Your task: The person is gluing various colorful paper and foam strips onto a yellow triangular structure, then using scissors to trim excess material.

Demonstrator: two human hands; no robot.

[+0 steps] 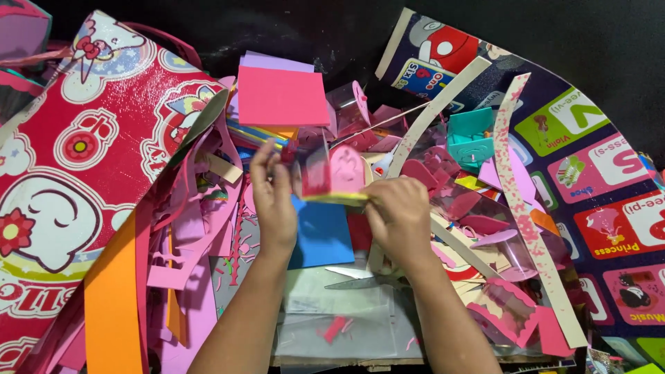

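Note:
Both hands hold a small pink craft box [331, 174] with clear plastic sides and a yellow bottom edge, above a pile of foam scraps. My left hand [272, 197] grips its left side with raised fingers. My right hand [398, 218] pinches its lower right corner. A blue foam sheet [322, 235] lies just under the box. Scissors [360, 278] rest below the hands on a clear plastic sheet [332, 312].
A stack of coloured foam sheets with a pink one on top [280, 95] lies behind the box. A large red patterned bag [76, 159] fills the left. Orange and pink strips [114, 305] spread at lower left. Teal cutouts [470, 138], clear pink-trimmed boxes [502, 308] and a picture mat [596, 166] sit right.

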